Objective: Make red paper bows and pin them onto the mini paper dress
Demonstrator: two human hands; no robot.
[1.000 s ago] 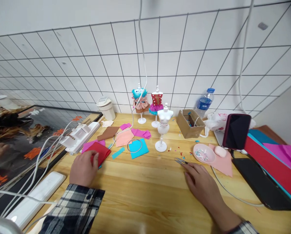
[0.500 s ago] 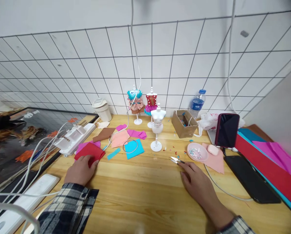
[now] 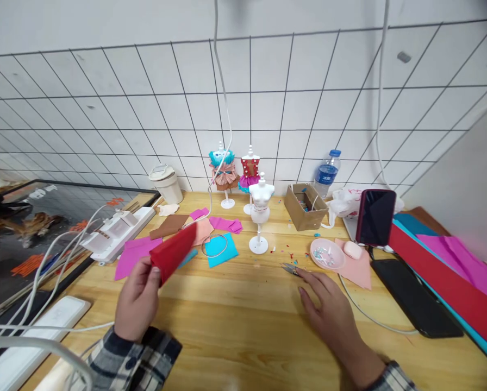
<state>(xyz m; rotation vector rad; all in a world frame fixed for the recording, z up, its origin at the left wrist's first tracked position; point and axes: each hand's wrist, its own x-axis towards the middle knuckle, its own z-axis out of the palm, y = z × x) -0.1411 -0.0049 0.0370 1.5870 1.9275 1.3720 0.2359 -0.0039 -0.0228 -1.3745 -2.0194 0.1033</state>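
Observation:
My left hand point(image 3: 139, 296) is closed on a folded piece of red fabric point(image 3: 174, 251), pinched between thumb and fingers and raised above the table. A magenta piece of fabric point(image 3: 135, 255) lies behind it. My right hand point(image 3: 329, 304) rests low over the table, its thumb apart from the fingers. Its fingertips touch a small pair of scissors point(image 3: 289, 269); the blades point left and the handles are mostly hidden under the hand. A bare white mini dress form point(image 3: 261, 198) stands upright between my hands. Near its base, a ring point(image 3: 214, 245) lies on blue fabric point(image 3: 229, 254).
Two dressed forms point(image 3: 224, 171) stand behind, by the tiled wall. To the right are a cardboard box point(image 3: 304, 217), a water bottle point(image 3: 327, 174), a pink dish point(image 3: 327, 263) of small pieces and a propped phone point(image 3: 374, 217). Left are a power strip point(image 3: 121, 236) and cables.
My left hand has lifted the red fabric off the pile and moved it rightward, uncovering the magenta fabric. My right hand has slid slightly left over the scissors. The view has shifted a little.

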